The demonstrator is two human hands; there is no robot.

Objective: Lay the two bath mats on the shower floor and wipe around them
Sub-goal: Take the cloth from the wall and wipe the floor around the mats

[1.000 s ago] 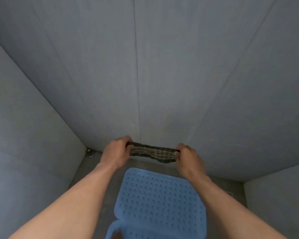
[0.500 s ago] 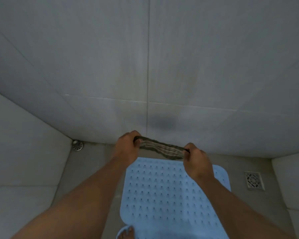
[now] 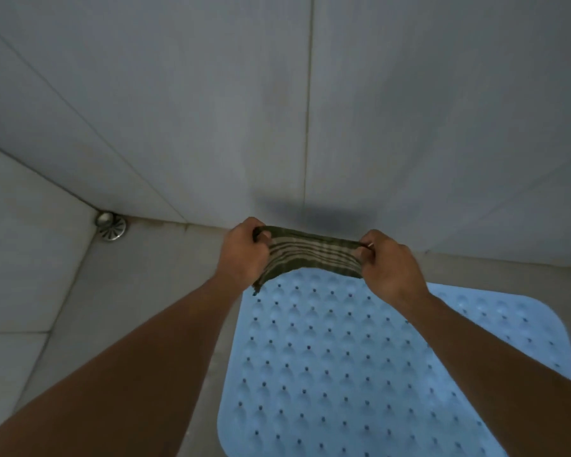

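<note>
A light blue bath mat with rows of small holes lies flat on the grey shower floor, filling the lower middle and right of the head view. Above its far edge I hold a dark green striped cloth stretched between both hands. My left hand grips the cloth's left end and my right hand grips its right end. Only one mat is in view.
Pale tiled walls rise close ahead and on the left. A round metal drain fitting sits in the far left floor corner. Bare grey floor runs along the mat's left side and beyond its far edge.
The view has tilted further down and closer, so the mat fills more of the frame. The cloth hangs lower between my hands, which still grip it.
</note>
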